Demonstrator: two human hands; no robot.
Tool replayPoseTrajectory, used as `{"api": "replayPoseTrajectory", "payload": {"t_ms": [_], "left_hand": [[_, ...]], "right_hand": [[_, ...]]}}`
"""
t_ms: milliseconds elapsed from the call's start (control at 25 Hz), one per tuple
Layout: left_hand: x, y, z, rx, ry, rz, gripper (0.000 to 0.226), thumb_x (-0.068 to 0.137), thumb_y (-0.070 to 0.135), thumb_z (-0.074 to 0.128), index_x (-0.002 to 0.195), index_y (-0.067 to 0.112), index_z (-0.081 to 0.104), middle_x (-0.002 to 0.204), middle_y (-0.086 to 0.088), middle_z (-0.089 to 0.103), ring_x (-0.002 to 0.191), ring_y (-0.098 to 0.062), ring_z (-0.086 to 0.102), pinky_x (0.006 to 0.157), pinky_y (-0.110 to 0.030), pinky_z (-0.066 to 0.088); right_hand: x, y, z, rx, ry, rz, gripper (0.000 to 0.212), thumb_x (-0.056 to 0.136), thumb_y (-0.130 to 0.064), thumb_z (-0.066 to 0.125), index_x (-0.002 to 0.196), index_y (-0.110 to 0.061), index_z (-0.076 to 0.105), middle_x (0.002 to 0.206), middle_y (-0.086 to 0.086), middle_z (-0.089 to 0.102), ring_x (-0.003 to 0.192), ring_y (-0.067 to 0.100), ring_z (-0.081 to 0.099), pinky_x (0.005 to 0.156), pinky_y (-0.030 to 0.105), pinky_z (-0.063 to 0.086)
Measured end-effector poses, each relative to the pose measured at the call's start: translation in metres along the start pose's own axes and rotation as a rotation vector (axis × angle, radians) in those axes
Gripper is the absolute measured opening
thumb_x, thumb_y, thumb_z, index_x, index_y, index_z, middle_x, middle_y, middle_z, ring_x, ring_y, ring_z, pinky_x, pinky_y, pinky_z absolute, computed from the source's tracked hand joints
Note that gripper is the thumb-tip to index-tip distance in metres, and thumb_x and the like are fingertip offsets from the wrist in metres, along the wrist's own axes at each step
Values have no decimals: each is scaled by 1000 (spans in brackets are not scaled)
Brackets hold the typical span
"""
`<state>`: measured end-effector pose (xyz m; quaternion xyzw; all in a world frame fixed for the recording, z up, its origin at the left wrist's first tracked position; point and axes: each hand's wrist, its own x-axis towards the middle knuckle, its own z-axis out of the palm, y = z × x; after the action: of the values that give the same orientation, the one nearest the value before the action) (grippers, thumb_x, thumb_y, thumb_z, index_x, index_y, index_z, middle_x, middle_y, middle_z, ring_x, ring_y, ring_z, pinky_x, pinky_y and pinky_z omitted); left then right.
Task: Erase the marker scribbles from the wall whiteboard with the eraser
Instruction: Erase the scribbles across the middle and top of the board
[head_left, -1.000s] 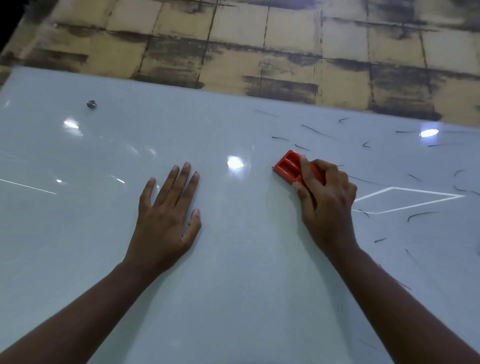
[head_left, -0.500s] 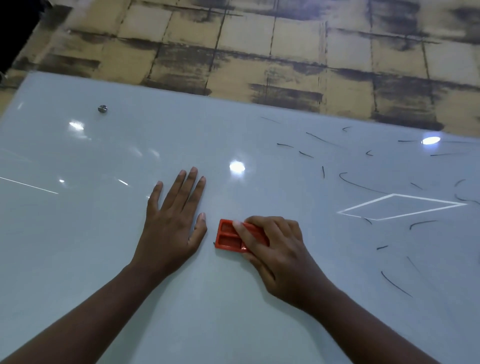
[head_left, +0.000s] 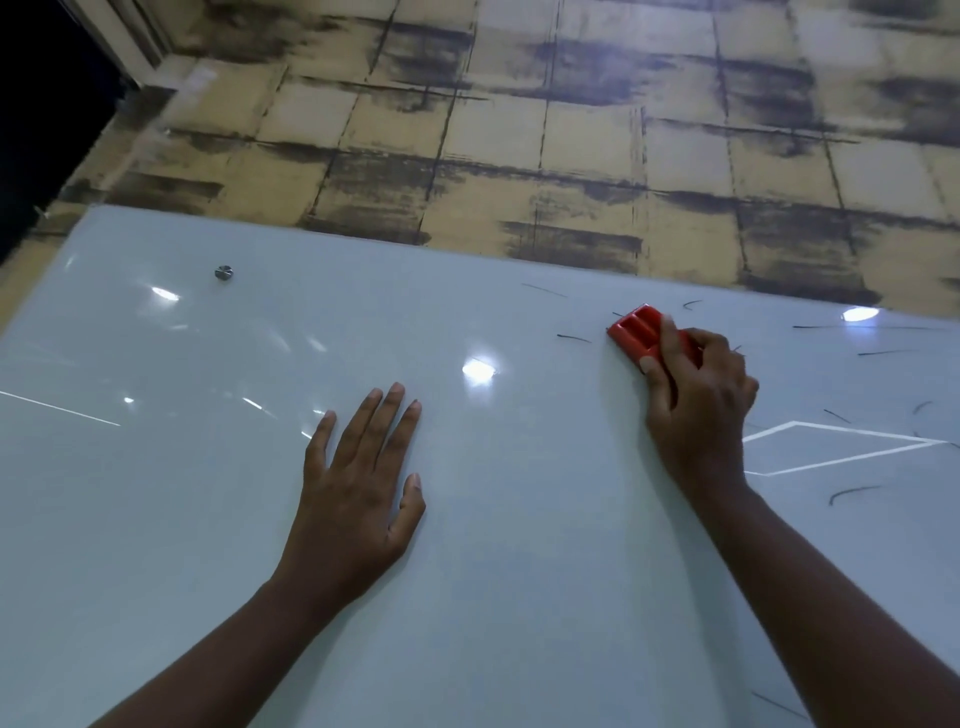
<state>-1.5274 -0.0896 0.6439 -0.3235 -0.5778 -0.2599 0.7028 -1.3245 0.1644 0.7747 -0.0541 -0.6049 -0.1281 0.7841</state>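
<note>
Eraser (head_left: 636, 332) sits flat on the whiteboard (head_left: 467, 623) near its top edge, gripped by the right hand (head_left: 701, 410) — thumb and fingers curled round the red body. Left hand (head_left: 358, 493) lies open, palm pressed on the board. Short black scribbles (head_left: 574, 338) lie just beside the eraser and further right. Risk — scattered strokes get missed; the bracing palm may smear ink.

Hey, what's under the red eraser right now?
The red plastic eraser lies against the glossy white whiteboard, gripped by the right hand. Any black marker stroke beneath it is covered; one short stroke shows just left of it.
</note>
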Motion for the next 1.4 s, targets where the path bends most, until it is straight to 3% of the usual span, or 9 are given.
{"api": "replayPoseTrajectory", "payload": {"t_ms": [120,240,360,480,560,720,1000,1160,1400], "left_hand": [[5,2,0,0,14,-8,66,97,35,43,159,11,49,168,-6,42,156,-26,40,123,-58,30],[34,1,-2,32,31,-28,62,95,36,44,148,9,59,149,-10,58,138,-33,57,108,-53,39],[78,5,-1,22,-25,-75,66,97,41,38,149,6,57,151,-15,56,143,-34,52,112,-55,37],[100,14,8,-11,-50,-95,67,99,41,37,156,8,50,164,-14,46,154,-31,41,122,-57,31],[101,14,12,-21,-28,-88,69,100,43,30,159,11,47,167,-10,43,157,-27,38,125,-55,28],[99,8,14,-34,6,-75,70,101,42,27,159,10,47,168,-9,42,157,-26,39,126,-56,28],[97,17,14,5,-20,-91,70,101,40,24,163,11,42,171,-9,37,159,-25,33,129,-55,24],[97,15,15,4,-27,-92,71,101,42,23,164,14,39,173,-7,33,161,-23,29,130,-54,21],[99,9,11,-14,-60,-98,70,103,46,24,165,17,37,174,-3,31,162,-19,25,131,-48,15]], "right_hand": [[-4,-39,13,-18,17,95,52,103,-21,59,152,-9,48,131,23,54,116,41,51,95,49,38],[-13,-86,26,41,-91,-192,53,100,-19,63,150,-8,51,130,22,56,112,40,54,90,50,41],[-20,-105,30,41,-145,-317,53,100,-25,63,150,-12,52,131,17,58,114,34,55,90,49,46],[-10,-91,25,-21,-116,-404,49,100,-34,61,146,-17,57,118,15,61,101,31,57,79,46,50],[11,-77,21,-55,-73,-345,48,98,-38,62,143,-20,61,107,14,59,92,33,56,74,45,48],[42,-47,11,-143,-2,-11,49,99,-43,61,143,-22,60,99,15,56,88,33,53,76,45,46],[41,-73,25,-113,57,241,53,101,-46,58,146,-17,58,112,16,56,101,31,55,84,45,56],[50,-127,45,-108,-70,72,59,100,-46,52,151,-18,48,129,16,51,110,30,51,88,39,51],[46,-151,45,-86,-209,-284,65,100,-54,49,156,-22,41,124,10,51,105,24,54,79,34,54]]}}
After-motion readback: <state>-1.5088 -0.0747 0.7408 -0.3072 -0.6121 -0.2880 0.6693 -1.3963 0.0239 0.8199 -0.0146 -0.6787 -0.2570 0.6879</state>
